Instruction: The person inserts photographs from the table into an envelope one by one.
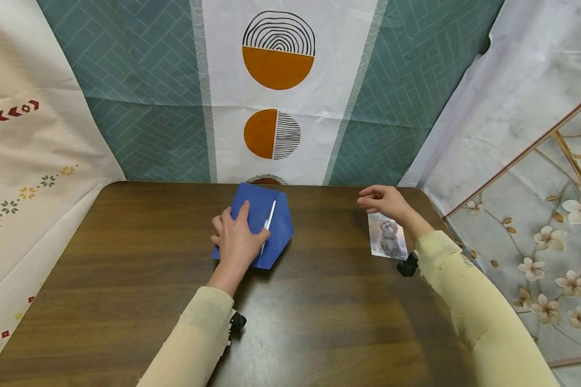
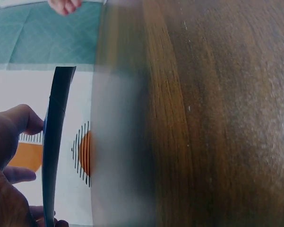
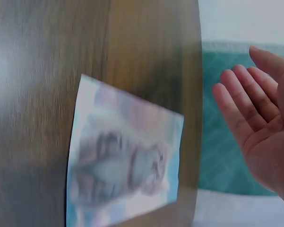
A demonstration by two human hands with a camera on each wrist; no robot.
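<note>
My left hand (image 1: pixel 237 236) holds a blue envelope (image 1: pixel 283 223), its thumb and fingers spread over the face. A pale slit runs along the envelope beside a pointed flap on the right. Seen edge-on in the left wrist view, the envelope (image 2: pixel 54 142) stands raised off the tabletop, with some fingertips round its lower end. A card with a kitten picture (image 1: pixel 386 242) lies at the right of the table. Just above and beyond it hovers my right hand (image 1: pixel 384 200). The palm (image 3: pixel 269 127) shows bare in the right wrist view, fingers loosely bent and holding nothing.
The brown wooden table (image 1: pixel 319 312) ends at a patterned teal and white curtain (image 1: pixel 290 134). Cream cloth (image 1: pixel 39 161) hangs along the left side, and flowered cloth (image 1: pixel 537 215) borders the right.
</note>
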